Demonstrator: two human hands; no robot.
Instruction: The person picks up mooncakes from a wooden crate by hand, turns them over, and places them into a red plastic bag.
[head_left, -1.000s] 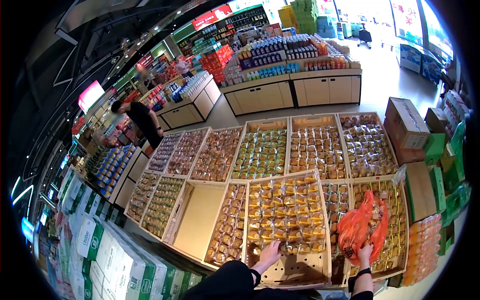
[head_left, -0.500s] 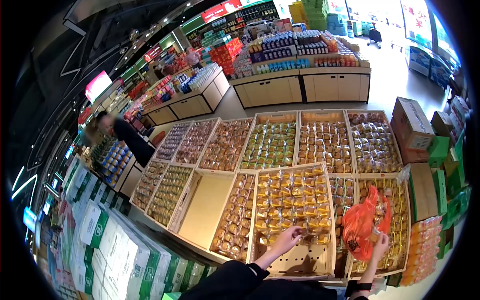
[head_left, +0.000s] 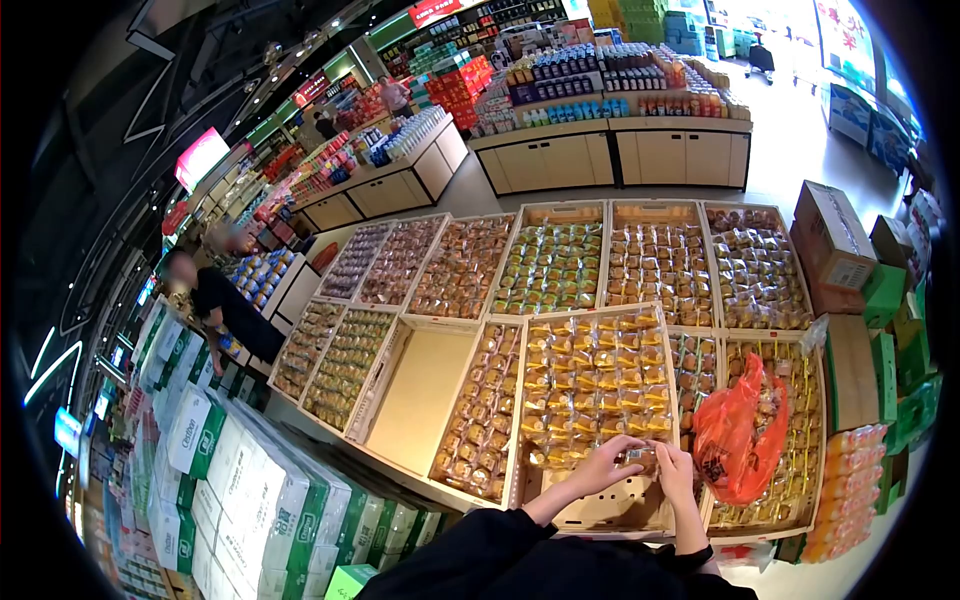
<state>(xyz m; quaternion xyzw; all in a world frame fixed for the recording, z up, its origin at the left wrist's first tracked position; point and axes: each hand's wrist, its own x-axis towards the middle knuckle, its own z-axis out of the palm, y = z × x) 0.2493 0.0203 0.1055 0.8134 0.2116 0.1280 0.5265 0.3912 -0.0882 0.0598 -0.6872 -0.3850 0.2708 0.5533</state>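
Observation:
My left hand [head_left: 608, 466] and my right hand [head_left: 676, 474] meet above the near end of a wooden crate [head_left: 645, 512]. Between their fingertips is a small clear-wrapped pastry [head_left: 640, 457], pinched from both sides and partly covered by the fingers. Rows of yellow-wrapped pastries [head_left: 595, 370] fill the crate's far part, while its perforated bottom shows below my hands. To the right, a red plastic bag [head_left: 738, 430] with things inside rests on another crate of wrapped pastries [head_left: 800, 430], apart from my right hand.
More crates of wrapped pastries [head_left: 555, 265] stand behind and to the left, one with a bare bottom [head_left: 415, 390]. Stacked white-and-green cartons [head_left: 245, 490] rise at left, near a person in dark clothes [head_left: 232, 310]. Cardboard boxes [head_left: 832, 240] and orange drink bottles [head_left: 845, 490] line the right.
My right hand has moved left from beside the red bag, bringing the wrapped pastry to my left hand, which has shifted slightly right. The person at left has moved nearer the cartons.

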